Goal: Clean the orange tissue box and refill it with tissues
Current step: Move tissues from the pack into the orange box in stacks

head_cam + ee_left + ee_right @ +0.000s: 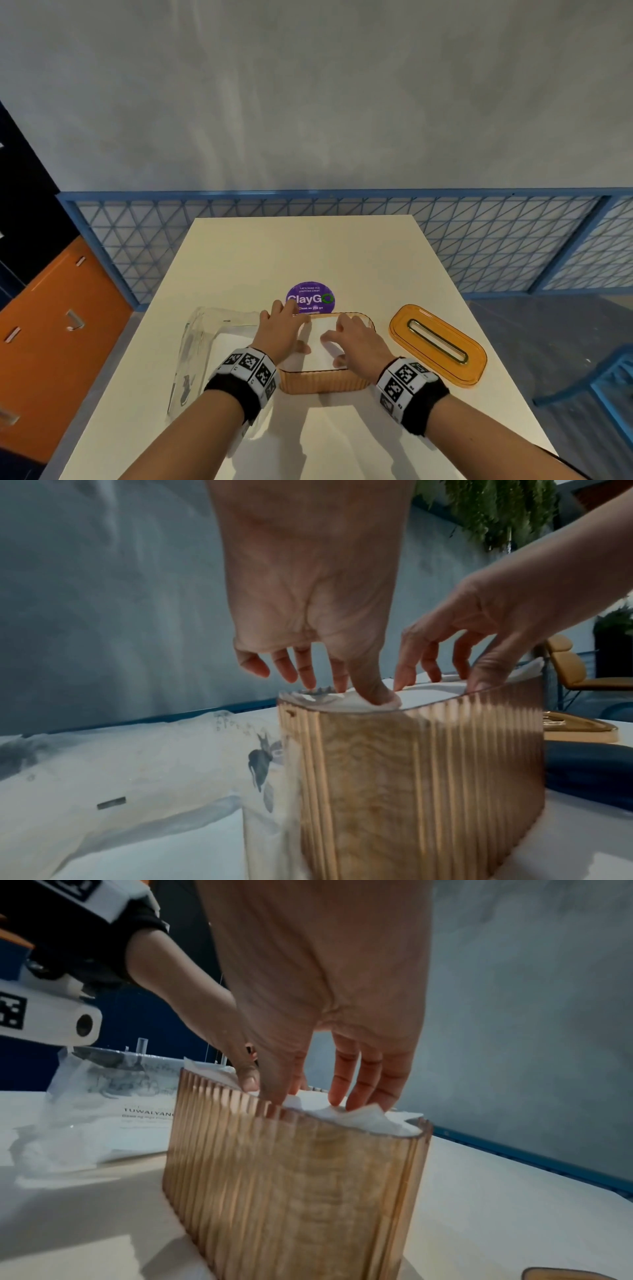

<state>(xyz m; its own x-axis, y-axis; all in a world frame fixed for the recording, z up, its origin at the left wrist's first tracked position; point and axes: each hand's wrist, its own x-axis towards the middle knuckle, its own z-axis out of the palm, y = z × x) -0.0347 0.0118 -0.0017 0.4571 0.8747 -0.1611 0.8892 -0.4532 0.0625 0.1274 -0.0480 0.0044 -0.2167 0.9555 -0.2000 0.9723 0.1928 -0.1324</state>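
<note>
The ribbed orange tissue box [322, 383] [428, 777] [298, 1185] stands without its lid at the middle of the white table, filled with white tissues [320, 346] [431, 693] [359, 1118]. Both hands press down on the stack with straight fingers. My left hand [282, 329] [308, 674] covers the left part, its thumb pushing into the tissue. Over the right part lies my right hand [352, 342] [329, 1096], fingertips on the paper. The orange lid [438, 342] with its slot lies flat to the right of the box.
A clear plastic tissue wrapper [202, 349] [137, 764] [103, 1112] lies crumpled left of the box. A purple round sticker [310, 297] sits on the table [308, 250] behind it. Blue mesh railing [479, 240] runs behind; orange drawers [58, 325] stand at left.
</note>
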